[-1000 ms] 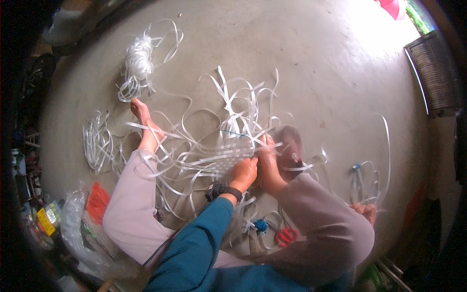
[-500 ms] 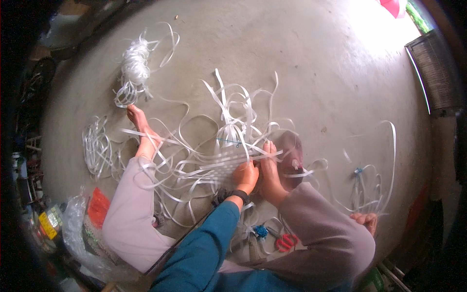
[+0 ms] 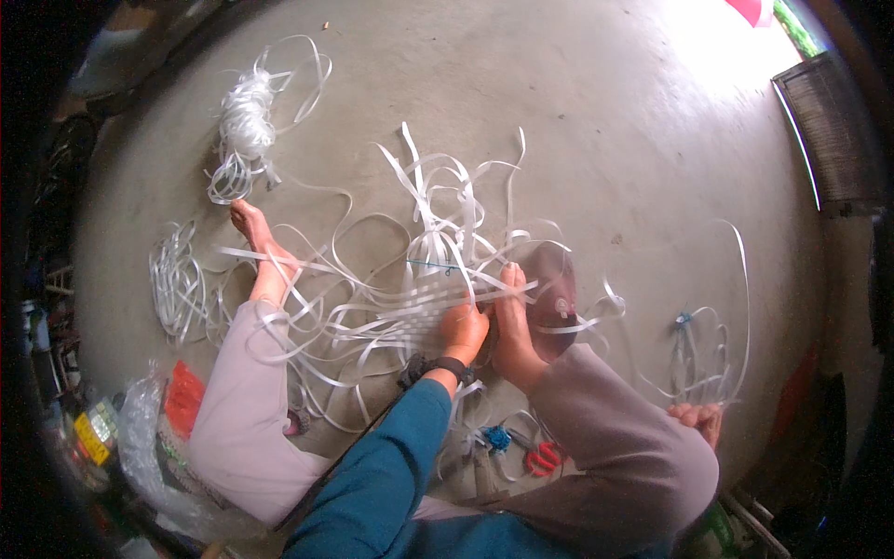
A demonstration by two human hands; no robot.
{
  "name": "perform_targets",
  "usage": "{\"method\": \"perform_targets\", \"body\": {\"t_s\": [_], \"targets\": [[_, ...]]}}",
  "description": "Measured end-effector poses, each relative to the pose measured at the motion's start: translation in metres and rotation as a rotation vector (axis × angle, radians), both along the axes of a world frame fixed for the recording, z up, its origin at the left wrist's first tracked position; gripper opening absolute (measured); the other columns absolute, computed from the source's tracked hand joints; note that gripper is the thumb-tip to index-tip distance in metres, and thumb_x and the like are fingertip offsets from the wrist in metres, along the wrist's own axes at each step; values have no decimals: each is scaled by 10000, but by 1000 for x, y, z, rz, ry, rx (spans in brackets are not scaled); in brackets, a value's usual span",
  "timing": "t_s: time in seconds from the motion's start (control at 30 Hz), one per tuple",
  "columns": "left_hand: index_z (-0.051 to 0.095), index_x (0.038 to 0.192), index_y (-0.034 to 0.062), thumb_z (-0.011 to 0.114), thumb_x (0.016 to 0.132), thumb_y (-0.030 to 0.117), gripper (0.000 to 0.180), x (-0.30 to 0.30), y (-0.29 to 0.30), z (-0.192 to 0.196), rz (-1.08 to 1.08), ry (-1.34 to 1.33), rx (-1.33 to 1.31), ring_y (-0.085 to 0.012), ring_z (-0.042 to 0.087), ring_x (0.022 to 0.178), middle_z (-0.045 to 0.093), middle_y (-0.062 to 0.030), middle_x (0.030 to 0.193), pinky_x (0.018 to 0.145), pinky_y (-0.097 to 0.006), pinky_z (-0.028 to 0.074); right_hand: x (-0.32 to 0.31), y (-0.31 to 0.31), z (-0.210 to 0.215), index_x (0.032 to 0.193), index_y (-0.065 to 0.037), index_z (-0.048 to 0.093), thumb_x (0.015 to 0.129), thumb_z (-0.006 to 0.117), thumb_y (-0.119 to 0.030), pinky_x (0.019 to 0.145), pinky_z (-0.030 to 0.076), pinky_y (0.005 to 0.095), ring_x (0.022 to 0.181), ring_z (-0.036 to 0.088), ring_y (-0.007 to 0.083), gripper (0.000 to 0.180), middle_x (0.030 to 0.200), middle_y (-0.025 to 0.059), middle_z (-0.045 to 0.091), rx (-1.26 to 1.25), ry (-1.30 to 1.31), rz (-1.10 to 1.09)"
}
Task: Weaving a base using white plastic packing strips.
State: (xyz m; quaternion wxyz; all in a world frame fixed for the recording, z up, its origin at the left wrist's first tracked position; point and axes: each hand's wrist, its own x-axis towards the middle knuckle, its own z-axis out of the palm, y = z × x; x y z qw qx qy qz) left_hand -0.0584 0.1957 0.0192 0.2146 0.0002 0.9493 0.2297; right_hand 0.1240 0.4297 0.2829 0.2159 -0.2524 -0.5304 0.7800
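Note:
A flat weave of white plastic strips (image 3: 410,321) lies between my feet, its loose ends fanning out in loops. My left hand (image 3: 465,332) is closed on the right edge of the weave, beside my bare right foot (image 3: 510,326). A blue-green tie (image 3: 433,267) crosses the strips just beyond the weave. Past my right knee, my right hand (image 3: 698,421) is closed, its fingers partly hidden behind the knee. One long white plastic strip (image 3: 742,270) arches down to it. Next to that hand is a small strip bundle with a blue tie (image 3: 684,320).
A large white strip hank (image 3: 248,116) lies beyond my left foot (image 3: 264,238), with a looser coil (image 3: 177,284) nearer. Under my right foot is a dark red shoe (image 3: 556,298). Red-handled scissors (image 3: 543,457) lie between my legs. Plastic bags (image 3: 149,447) sit at the left.
The whole view has shifted slightly. A strip end right of the shoe has moved left and now stands curled up. Both hands stay in about the same places.

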Motion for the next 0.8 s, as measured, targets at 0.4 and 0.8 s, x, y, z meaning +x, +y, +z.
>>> {"method": "perform_targets", "body": {"t_s": [0.4,0.8], "targets": [[567,940,54,610,775,274,278,1,-2,-7,29,48,87,-420,597,660,616,-215,698,613,-518,468,14,16,-13,907,-64,441,979,385,-251,831,422,408,845,563,275,208,767,104,605,-73,144,152],[546,971,81,622,804,249,249,-5,-20,-13,-5,83,74,-384,603,601,623,-189,701,546,-481,471,7,-5,-4,895,-51,445,982,369,-233,770,459,390,789,574,273,216,714,111,582,-41,-54,-111]]}}
